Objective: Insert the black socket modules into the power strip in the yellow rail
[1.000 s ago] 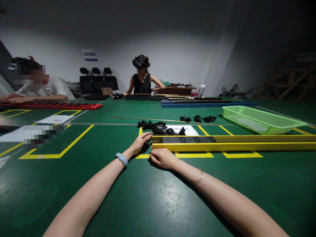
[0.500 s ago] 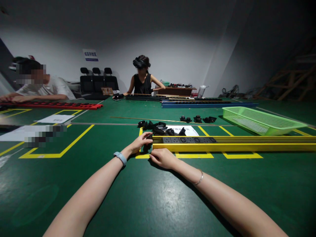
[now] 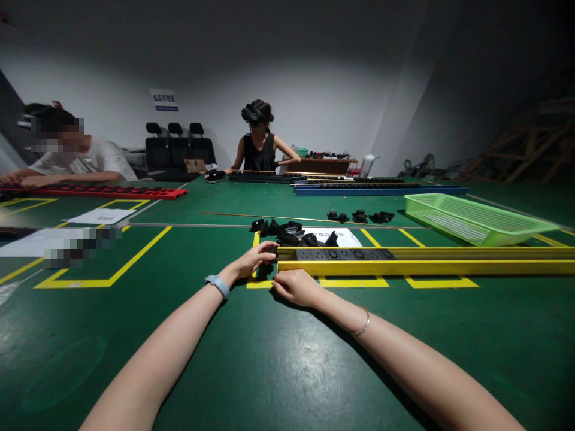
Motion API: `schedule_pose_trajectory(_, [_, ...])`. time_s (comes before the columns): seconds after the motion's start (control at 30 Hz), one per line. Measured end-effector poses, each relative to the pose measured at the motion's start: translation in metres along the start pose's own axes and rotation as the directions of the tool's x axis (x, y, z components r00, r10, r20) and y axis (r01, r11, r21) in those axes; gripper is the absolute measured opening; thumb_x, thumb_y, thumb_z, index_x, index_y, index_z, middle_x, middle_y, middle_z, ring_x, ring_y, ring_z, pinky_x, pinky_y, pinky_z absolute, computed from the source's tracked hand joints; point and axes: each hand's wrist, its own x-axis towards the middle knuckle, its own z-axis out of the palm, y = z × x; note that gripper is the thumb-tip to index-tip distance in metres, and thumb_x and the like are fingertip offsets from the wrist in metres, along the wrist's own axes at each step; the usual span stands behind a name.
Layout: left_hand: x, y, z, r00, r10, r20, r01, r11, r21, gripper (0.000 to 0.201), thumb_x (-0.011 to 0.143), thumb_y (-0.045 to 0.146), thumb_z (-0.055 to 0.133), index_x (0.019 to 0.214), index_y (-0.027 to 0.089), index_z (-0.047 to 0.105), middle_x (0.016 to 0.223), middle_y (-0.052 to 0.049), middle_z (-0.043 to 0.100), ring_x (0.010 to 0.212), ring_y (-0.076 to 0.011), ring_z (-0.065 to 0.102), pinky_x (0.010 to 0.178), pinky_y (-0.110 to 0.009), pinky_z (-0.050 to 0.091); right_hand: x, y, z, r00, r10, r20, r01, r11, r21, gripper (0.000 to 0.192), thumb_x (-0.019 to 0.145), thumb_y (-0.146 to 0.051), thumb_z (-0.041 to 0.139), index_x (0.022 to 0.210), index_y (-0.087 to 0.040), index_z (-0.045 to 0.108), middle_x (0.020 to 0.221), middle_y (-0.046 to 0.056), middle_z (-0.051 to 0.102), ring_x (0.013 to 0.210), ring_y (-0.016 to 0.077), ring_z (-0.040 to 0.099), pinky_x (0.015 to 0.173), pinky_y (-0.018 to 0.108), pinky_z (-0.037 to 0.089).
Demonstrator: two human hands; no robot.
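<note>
A long yellow rail (image 3: pixel 431 267), shaped like a channel, lies across the table with its left end toward me. Black socket modules (image 3: pixel 345 255) sit in a row inside it, some way in from that end. My left hand (image 3: pixel 251 261) has its fingers closed on a small black socket module (image 3: pixel 274 249) right at the rail's open left end; the fingers partly hide it. Against the front wall at the same end rests my right hand (image 3: pixel 296 286), its fingers curled and what they hold, if anything, hidden. Behind the rail lies a pile of loose black parts (image 3: pixel 287 232).
A green basket (image 3: pixel 476 221) stands behind the rail on the right. Several black parts (image 3: pixel 359 216) and a thin rod (image 3: pixel 269 216) lie farther back. Across the table are blue rails (image 3: pixel 381 190), a red rail (image 3: pixel 157 193) and two people working.
Both hands stay at the rail's left end. My left hand has shifted very slightly left; the rail and its modules look unmoved.
</note>
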Motion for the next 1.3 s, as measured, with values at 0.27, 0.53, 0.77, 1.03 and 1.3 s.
schedule_pose_trajectory(0.27, [-0.0028,0.0,-0.0035,1.0,-0.022,0.017,0.022,1.0,-0.006,0.046,0.065,0.023,0.07,0.11,0.019,0.058,0.103,-0.006,0.059,0.09,-0.0166,0.057,0.072,-0.026,0.043,-0.0011,0.0009,0.0017,1.0,0.002,-0.005,-0.002,1.0,0.009,0.025,0.093,-0.027,0.046,0.073,-0.017,0.058,0.07,0.002,0.062,0.06,0.0108,0.05,0.059,0.024,0.029])
schedule_pose_trajectory(0.53, [-0.0047,-0.0024,0.0003,1.0,0.01,-0.018,-0.009,0.999,0.047,0.05,0.064,0.026,0.075,0.109,0.019,0.055,0.099,-0.005,0.06,0.093,-0.0177,0.057,0.079,-0.029,0.044,-0.0004,0.001,0.002,1.0,-0.003,-0.002,0.003,1.0,0.018,0.023,0.093,-0.025,0.047,0.075,-0.017,0.059,0.073,0.002,0.064,0.061,0.011,0.052,0.059,0.023,0.03])
schedule_pose_trajectory(0.77, [-0.0035,-0.0049,0.0027,1.0,-0.001,-0.02,0.003,0.996,0.085,0.057,0.063,0.03,0.078,0.112,0.018,0.051,0.092,-0.002,0.059,0.087,-0.0154,0.056,0.075,-0.027,0.043,-0.001,0.0015,0.0027,1.0,-0.006,-0.01,0.007,1.0,0.016,0.023,0.093,-0.026,0.045,0.078,-0.017,0.059,0.076,0.003,0.066,0.064,0.0112,0.054,0.061,0.023,0.032])
schedule_pose_trajectory(1.03, [-0.0033,-0.0059,0.0016,1.0,0.007,-0.013,-0.006,0.996,0.084,0.058,0.062,0.03,0.079,0.11,0.018,0.051,0.088,0.0,0.058,0.083,-0.0141,0.056,0.074,-0.027,0.043,-0.0013,0.0018,0.0023,1.0,-0.008,-0.013,0.008,1.0,0.019,0.023,0.093,-0.026,0.045,0.078,-0.017,0.059,0.076,0.004,0.066,0.064,0.0114,0.055,0.062,0.023,0.032])
schedule_pose_trajectory(1.3, [-0.0035,-0.0067,-0.001,1.0,0.024,-0.008,-0.023,0.994,0.108,0.058,0.061,0.031,0.08,0.11,0.018,0.051,0.086,0.001,0.056,0.079,-0.0127,0.053,0.071,-0.025,0.041,-0.001,0.0018,0.0023,1.0,-0.007,-0.012,0.007,1.0,0.013,0.023,0.093,-0.026,0.046,0.075,-0.017,0.058,0.073,0.003,0.064,0.062,0.0109,0.053,0.06,0.022,0.031])
